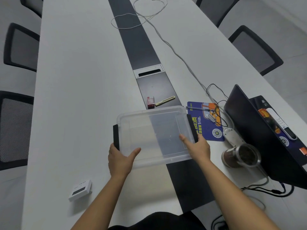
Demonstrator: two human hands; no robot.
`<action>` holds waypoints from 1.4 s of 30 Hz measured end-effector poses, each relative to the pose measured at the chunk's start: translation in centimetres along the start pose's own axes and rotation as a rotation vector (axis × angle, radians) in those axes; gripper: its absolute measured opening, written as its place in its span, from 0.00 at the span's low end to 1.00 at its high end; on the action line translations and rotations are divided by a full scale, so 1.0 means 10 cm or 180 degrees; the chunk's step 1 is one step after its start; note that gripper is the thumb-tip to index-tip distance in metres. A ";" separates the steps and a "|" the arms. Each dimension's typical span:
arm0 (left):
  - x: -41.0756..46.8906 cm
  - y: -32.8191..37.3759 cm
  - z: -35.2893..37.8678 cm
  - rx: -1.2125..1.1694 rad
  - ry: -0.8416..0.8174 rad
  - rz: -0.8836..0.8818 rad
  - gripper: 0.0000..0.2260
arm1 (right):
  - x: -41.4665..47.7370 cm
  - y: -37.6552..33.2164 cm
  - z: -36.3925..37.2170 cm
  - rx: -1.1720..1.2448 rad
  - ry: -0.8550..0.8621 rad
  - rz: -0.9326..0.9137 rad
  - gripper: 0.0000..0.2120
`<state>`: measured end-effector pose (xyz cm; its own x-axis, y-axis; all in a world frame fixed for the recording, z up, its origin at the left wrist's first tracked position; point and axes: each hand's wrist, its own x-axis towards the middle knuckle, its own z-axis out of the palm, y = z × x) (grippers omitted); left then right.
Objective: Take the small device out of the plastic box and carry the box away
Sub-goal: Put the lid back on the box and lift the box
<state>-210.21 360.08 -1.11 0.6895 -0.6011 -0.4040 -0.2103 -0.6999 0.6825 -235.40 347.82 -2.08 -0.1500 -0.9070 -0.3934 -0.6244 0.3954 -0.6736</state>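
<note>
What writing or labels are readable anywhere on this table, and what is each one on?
"1分钱": yellow print on the blue mouse pad; its other characters are cut off or unclear.
Red and white small box: print too small.
White device: marking blurred.
Stickers on the laptop: unreadable.

plastic box (154, 135): clear smooth plastic, black matt handles | table (79, 90): matt pale laminate | small device (80, 190): white matt plastic
</note>
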 end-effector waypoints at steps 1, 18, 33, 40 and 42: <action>0.00 0.00 0.01 0.0037 0.0015 0.0018 0.55 | -0.01 -0.01 -0.01 -0.0127 0.0054 -0.0071 0.39; -0.12 0.03 0.10 0.0087 0.0185 0.0118 0.45 | -0.19 -0.14 0.03 -0.0505 0.0439 -0.0391 0.38; -0.90 0.02 -0.14 -0.1094 0.0907 -0.0087 0.30 | -0.46 0.03 -0.42 0.0357 -0.0482 -0.1093 0.41; -1.82 -0.13 -0.33 -0.1541 0.1723 -0.0332 0.21 | -0.80 -0.10 -0.50 0.0420 -0.1241 -0.1545 0.43; -2.09 -0.28 -0.49 -0.1618 0.1959 -0.0381 0.22 | -1.00 -0.20 -0.43 0.0455 -0.1451 -0.1691 0.42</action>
<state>-220.63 376.50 8.44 0.9767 -0.1092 -0.1849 0.1279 -0.3961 0.9093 -235.91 355.47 5.90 0.5013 -0.8440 -0.1906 -0.4127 -0.0396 -0.9100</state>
